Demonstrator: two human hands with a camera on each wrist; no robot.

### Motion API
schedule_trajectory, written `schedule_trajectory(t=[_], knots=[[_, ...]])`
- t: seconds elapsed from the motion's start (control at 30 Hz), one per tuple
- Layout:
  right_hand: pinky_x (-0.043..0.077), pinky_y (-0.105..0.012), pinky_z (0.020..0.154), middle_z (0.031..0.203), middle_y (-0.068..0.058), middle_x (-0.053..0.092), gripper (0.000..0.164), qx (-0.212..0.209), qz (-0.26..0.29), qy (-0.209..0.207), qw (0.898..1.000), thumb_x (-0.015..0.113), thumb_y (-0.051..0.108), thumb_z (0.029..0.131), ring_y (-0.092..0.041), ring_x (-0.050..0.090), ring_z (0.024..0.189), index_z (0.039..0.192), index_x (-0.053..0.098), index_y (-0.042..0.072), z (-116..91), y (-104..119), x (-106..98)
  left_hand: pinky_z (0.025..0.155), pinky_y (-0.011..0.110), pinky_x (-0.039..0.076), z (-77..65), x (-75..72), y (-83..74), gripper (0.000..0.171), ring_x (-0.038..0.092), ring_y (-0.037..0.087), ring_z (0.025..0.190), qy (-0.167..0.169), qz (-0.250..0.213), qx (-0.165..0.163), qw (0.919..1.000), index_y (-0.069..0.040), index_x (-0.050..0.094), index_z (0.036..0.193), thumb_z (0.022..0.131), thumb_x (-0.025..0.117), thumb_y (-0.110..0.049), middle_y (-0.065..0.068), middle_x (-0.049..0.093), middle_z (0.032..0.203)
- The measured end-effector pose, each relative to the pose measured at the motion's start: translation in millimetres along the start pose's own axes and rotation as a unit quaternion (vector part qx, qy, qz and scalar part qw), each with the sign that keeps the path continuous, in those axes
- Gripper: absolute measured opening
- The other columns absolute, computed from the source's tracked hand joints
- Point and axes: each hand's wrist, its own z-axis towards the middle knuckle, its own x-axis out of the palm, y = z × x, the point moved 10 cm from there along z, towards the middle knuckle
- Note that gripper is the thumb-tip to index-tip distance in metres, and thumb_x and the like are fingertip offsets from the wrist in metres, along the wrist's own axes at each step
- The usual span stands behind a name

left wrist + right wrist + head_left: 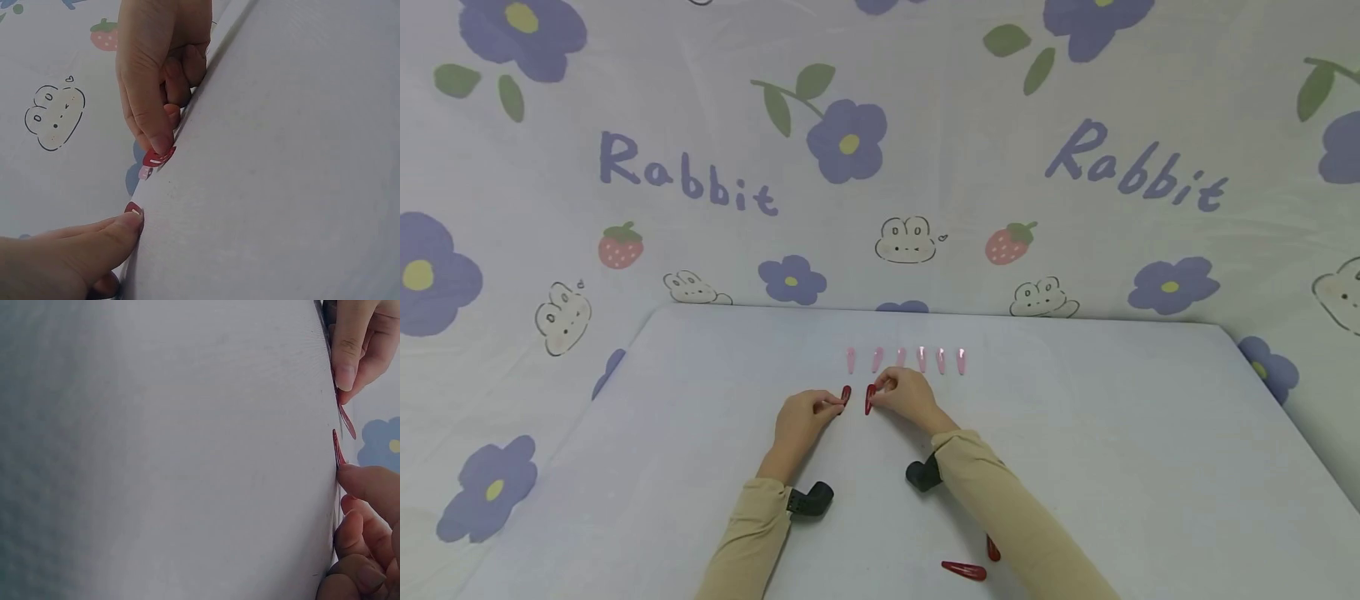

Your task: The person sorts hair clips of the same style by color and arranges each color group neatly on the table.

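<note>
Left hand [797, 423] pinches left clip [846, 392]; right hand [912, 395] pinches right clip [869, 398]. Both lie apart, long axes running roughly forward (toward the pink clips [922, 359]).

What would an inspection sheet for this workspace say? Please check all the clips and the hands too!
Surface: white tabletop.
Job's things: six pink clips in a row; left red clip and right red clip nearer the person; two loose red clips nearer still, one partly hidden by the right sleeve.
Clutter: nothing seen.
Grips: left grip pinches the left red clip; right grip pinches the right one.
Cables: nothing seen.
Surroundings: pale backdrop printed with flowers, strawberries and rabbits.
</note>
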Motion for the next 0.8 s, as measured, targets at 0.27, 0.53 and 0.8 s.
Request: schedule_trajectory(t=[0.27, 0.53, 0.8], knots=[[0.032, -0.024, 0.053, 0.059, 0.003, 0.045, 0.016, 0.012, 0.001, -0.005, 1.000, 0.074, 0.014, 0.070, -0.010, 0.040, 0.056, 0.080, 0.065, 0.005, -1.2, -1.0, -1.0, 0.046, 0.026, 0.028, -0.3, -1.8, -2.5, 0.008, 0.035, 0.009, 0.050, -0.008, 0.006, 0.005, 0.9999, -0.013, 0.071, 0.080, 0.077, 0.071, -0.020, -0.008, 0.043, 0.052], [0.033, -0.024, 0.054, 0.060, 0.003, 0.047, 0.018, 0.012, 0.008, -0.018, 1.000, 0.072, 0.016, 0.072, -0.010, 0.040, 0.057, 0.083, 0.067, 0.003, -6.8, 3.5, -2.4, 0.046, 0.026, 0.026, -0.5, -4.0, -1.3, 0.010, 0.033, 0.008, 0.048, -0.023, 0.012, 0.014, 0.9996, -0.012, 0.071, 0.079, 0.075, 0.072, -0.021, -0.008, 0.040, 0.050], [0.033, -0.023, 0.053, 0.058, 0.004, 0.046, 0.018, 0.004, 0.013, -0.025, 1.000, 0.073, 0.015, 0.072, -0.009, 0.041, 0.056, 0.083, 0.067, 0.003, -9.1, 3.9, -4.0, 0.045, 0.026, 0.027, 0.1, -1.4, -1.8, 0.010, 0.033, 0.008, 0.048, -0.019, 0.008, 0.022, 0.9995, -0.011, 0.070, 0.079, 0.076, 0.071, -0.021, -0.008, 0.039, 0.051]])
